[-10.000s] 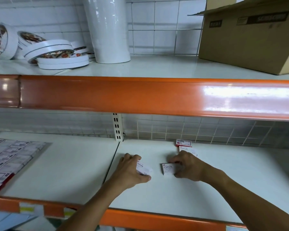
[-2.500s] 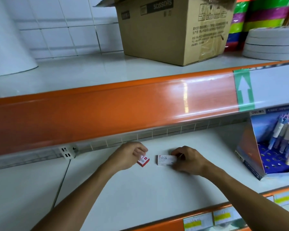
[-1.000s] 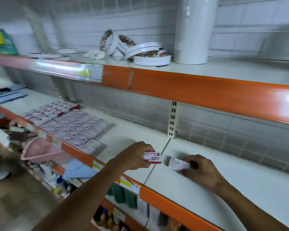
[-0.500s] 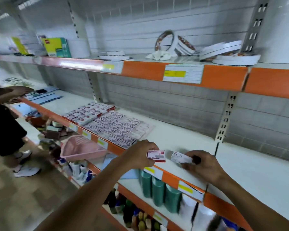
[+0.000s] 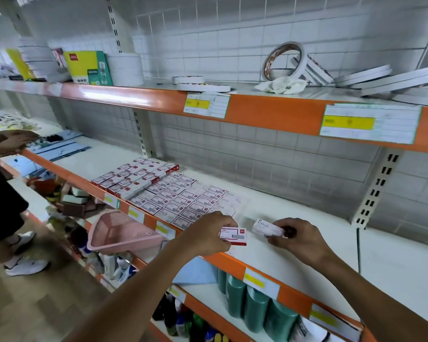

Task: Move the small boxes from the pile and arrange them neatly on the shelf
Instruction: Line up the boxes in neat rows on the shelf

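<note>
Orange-edged shelf (image 5: 269, 245): left hand (image 5: 204, 239) pinches a red-trimmed box (image 5: 233, 236); at its 3 o'clock, right hand (image 5: 299, 239) pinches a white staples box (image 5: 266, 227).

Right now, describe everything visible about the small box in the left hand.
The small box is a flat rectangular carton, apparently card, white on its upper face with a red band along the lower edge, a red square logo at the upper right corner and a grey patch beside fine print too small to read. It looks closed and undamaged. The left hand pinches its left end, holding it roughly level above the front edge of the white shelf, with the printed face up. Nothing else touches it.
</note>
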The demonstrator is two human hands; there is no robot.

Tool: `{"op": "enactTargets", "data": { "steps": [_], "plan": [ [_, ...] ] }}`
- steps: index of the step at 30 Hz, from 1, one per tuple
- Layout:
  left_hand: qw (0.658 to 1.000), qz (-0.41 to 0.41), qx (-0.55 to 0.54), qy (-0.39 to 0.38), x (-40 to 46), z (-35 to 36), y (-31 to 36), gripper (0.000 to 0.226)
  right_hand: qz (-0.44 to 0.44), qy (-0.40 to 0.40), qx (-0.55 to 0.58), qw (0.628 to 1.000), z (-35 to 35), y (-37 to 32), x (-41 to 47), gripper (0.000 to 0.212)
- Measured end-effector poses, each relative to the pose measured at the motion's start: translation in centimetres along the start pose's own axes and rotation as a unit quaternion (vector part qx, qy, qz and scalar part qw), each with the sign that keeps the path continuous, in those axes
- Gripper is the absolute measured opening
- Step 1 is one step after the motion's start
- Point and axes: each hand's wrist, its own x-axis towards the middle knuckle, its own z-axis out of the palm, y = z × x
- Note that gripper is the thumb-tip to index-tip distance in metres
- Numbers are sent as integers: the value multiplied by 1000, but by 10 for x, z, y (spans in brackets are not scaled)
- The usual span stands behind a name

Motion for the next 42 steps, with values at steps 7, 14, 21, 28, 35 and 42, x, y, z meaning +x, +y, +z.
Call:
{"op": "enactTargets", "data": {
  "steps": [7, 14, 21, 28, 35, 42],
  "plan": [
    [1000, 19, 1, -13, 50, -12, -31, 44, 7, -1, -6, 1000, 22, 2, 46, 24],
    [1000, 23, -3, -9, 88, -29, -50, 43, 38, -45, -25, 998, 45, 5, 68, 37],
    [999, 45, 1, -31, 115, -29, -59, 42, 70, -51, 13, 996, 58, 0, 71, 41],
    [993, 89, 12, -73, 136, -25, -59, 40, 91, -54, 48, 993, 64, -12, 63, 37],
    [984, 137, 41, -106, 147, -17, -51, 42, 132, -32, -82, 987, 61, -24, 62, 29],
    [975, 165, 60, -140, 154, -8, -51, 51, 191, 54, -58, 978, 63, -21, 57, 47]
  ]
}}
